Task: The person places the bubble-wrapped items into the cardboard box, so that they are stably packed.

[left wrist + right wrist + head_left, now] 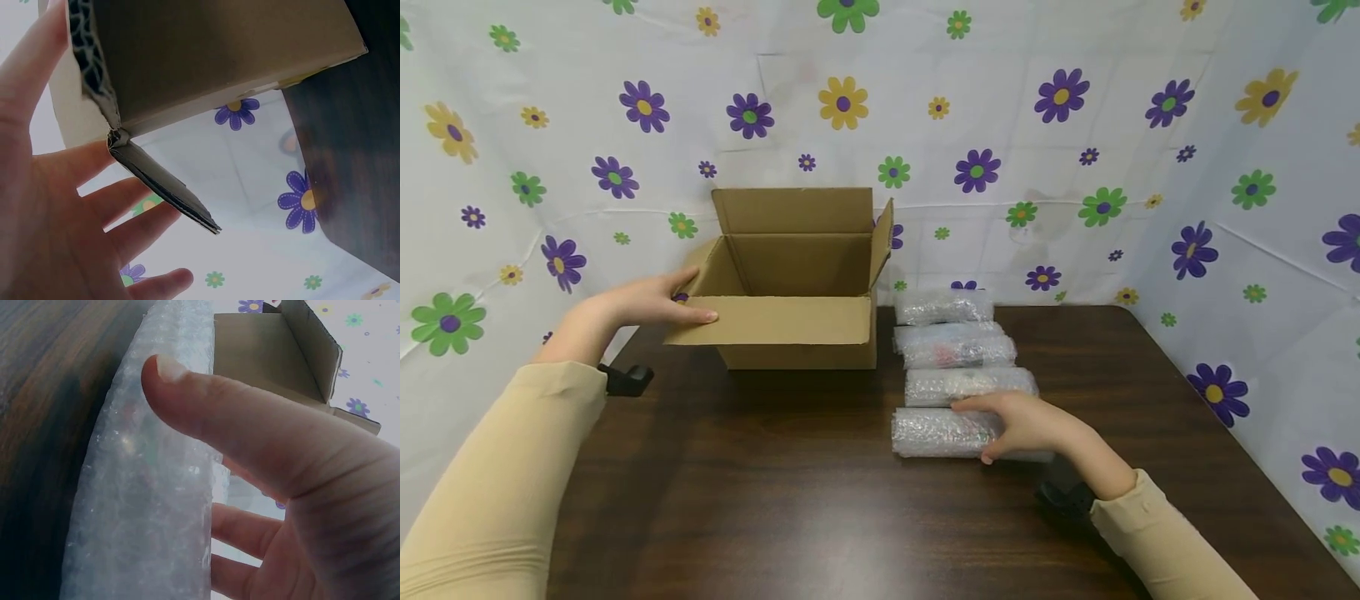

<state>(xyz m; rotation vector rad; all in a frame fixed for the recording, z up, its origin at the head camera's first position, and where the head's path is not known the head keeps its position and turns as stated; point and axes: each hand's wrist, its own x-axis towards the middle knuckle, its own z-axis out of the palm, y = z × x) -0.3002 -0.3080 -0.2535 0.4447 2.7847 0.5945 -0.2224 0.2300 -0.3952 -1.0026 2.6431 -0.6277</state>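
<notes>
An open cardboard box (801,358) stands at the back left of the table, its flaps spread outward. At its front left corner my left hand (651,304) grips the cardboard, with the thumb on the front flap (782,321) and the other fingers by the left flap. In the left wrist view, the fingers of my left hand (69,212) spread behind the flap edge (169,187). My right hand (1026,421) holds the nearest bubble-wrapped package (932,433), thumb on its near side. In the right wrist view, the fingers lie behind this package (144,506); its contents are blurred by the wrap.
Several more bubble-wrapped packages (955,350) lie in a row behind the held one, right of the box. Everything rests on a dark wooden table (760,500). A flower-patterned white cloth (910,142) hangs behind and at both sides.
</notes>
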